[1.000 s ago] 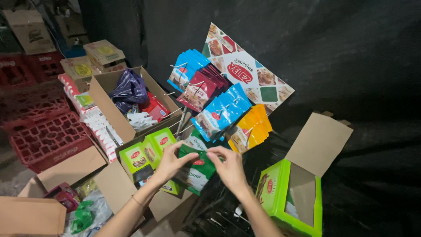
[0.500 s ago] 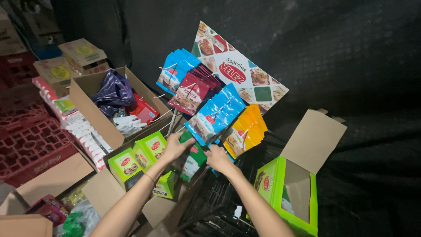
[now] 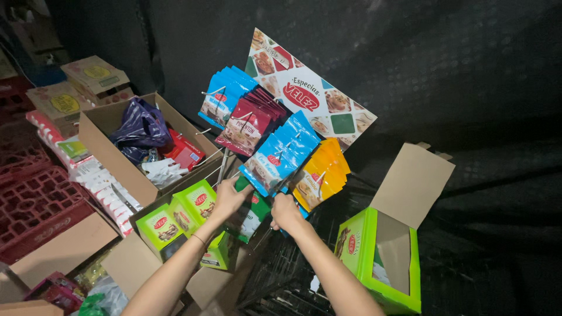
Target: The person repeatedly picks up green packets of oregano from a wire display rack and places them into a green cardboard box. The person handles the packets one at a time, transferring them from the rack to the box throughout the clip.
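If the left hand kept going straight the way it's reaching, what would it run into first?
Probably the blue packets hanging on the rack just beyond the left hand, which already touches the dark green packets; depth is hard to judge.

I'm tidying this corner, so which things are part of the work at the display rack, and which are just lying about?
In hand:
left hand
right hand
dark green sachets
blue sachets on the rack
yellow sachets

Lying about:
open green carton
cardboard box with a purple bag
red crates

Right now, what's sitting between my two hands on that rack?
In the head view, green packets lie between the left hand and right hand.
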